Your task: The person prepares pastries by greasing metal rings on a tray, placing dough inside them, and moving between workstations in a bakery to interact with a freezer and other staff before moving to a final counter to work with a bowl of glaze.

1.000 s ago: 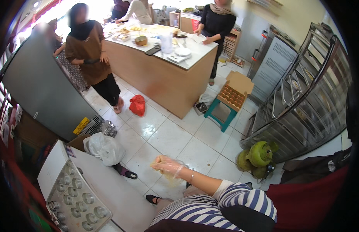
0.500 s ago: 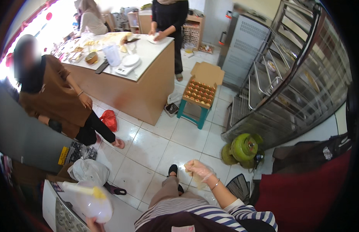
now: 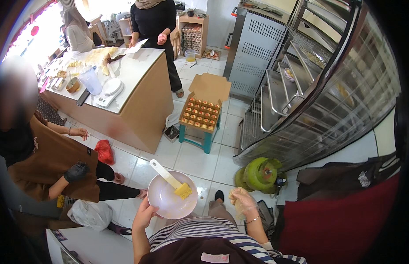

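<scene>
My left hand (image 3: 145, 214) grips the rim of a pale lilac bowl (image 3: 162, 201), held tilted in front of my body. A pastry brush with a white handle and yellow bristles (image 3: 183, 190) lies in the bowl, its handle sticking out over the far rim. Yellow residue shows around the bristles. My right hand (image 3: 242, 201), in a thin clear plastic glove, is raised beside my right leg with its fingers curled. Whether anything is inside those fingers is hidden.
A box of small round pastries (image 3: 199, 115) stands open on a teal stool (image 3: 207, 141). Green gas cylinders (image 3: 261, 174) and a covered tray rack (image 3: 297, 127) are on the right. A co-worker in brown (image 3: 68, 165) stands close at left; another in black (image 3: 154, 26) is behind the worktable (image 3: 145, 92).
My left hand has brought the bowl with the brush from the lower left to in front of my body. The view has shifted right. The co-worker in brown appears nearer.
</scene>
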The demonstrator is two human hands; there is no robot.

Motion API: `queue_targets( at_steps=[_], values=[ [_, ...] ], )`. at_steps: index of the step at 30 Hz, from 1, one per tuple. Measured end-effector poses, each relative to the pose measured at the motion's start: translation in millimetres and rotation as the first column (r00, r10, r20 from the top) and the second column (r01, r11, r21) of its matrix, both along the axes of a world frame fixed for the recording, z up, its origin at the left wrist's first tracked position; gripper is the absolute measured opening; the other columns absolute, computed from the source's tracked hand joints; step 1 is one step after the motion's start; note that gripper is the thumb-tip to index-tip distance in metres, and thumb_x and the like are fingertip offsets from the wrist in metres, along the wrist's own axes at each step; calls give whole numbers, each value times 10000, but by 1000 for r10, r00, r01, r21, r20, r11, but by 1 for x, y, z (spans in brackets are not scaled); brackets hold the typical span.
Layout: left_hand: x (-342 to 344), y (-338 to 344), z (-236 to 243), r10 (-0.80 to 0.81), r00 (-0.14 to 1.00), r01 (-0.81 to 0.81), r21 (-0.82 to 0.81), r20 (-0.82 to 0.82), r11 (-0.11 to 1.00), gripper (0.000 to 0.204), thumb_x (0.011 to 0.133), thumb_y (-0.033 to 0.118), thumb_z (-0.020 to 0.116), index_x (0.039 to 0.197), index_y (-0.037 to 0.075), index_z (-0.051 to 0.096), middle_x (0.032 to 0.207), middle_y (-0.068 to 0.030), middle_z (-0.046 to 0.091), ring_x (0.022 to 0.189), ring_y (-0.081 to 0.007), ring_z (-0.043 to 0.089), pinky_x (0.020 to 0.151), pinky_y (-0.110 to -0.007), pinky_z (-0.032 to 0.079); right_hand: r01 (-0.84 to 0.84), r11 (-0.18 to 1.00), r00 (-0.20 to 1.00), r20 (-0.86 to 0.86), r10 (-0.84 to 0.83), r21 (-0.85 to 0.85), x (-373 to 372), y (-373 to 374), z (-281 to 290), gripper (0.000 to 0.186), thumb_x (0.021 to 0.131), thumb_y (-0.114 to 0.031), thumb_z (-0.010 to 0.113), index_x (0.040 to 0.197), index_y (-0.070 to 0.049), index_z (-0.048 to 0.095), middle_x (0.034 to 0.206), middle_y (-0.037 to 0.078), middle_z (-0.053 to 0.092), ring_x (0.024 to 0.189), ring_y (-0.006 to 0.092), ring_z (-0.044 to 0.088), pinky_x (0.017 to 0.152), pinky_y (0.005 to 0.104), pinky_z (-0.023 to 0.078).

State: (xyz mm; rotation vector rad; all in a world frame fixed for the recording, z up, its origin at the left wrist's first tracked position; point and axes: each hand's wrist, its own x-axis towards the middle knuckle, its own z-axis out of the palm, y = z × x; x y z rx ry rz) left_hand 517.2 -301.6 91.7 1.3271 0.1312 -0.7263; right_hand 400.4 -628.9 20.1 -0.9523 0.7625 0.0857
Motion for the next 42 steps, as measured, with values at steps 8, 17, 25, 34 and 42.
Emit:
queue_targets(
  at_steps=[8,17,25,34,42],
  values=[
    [-20,-93,-13,-108,987,104,-41,-119,994,466,691,16,440,1152,7,370,981,-90,497,825,-174,531,620,-299,487,85,996,996,21,-85,-28,-8,-91,2,175,759,-148,564,855,-35,474,729,51,519,610,119,489,535,223,397],
    [-23,-131,4,-133,988,134,1,-80,991,464,717,20,449,1169,-12,347,984,-99,487,818,-169,529,606,-290,504,57,998,997,57,-57,0,5,-115,9,153,758,-119,558,858,-49,466,742,48,521,627,125,501,507,230,392],
    [-22,-134,3,-173,984,174,17,-48,985,431,720,30,462,1132,-35,357,961,-120,491,809,-192,537,603,-295,509,39,997,998,52,-43,71,8,-114,-1,147,750,-60,553,850,-45,446,759,62,513,637,143,511,506,238,408],
    [-19,-140,6,-223,973,224,21,-53,974,403,731,41,463,1109,-51,356,943,-130,485,809,-205,538,620,-297,509,53,997,997,52,-56,56,4,-117,-5,145,749,-68,555,854,-39,460,750,59,519,631,136,519,504,231,415],
    [-15,-146,6,-263,963,263,-13,-58,965,402,729,22,448,1111,-53,347,933,-132,498,783,-199,549,616,-295,509,95,995,994,55,-98,39,0,-115,-4,131,747,-68,554,842,-37,470,753,63,531,648,143,528,506,236,420]
  ],
)
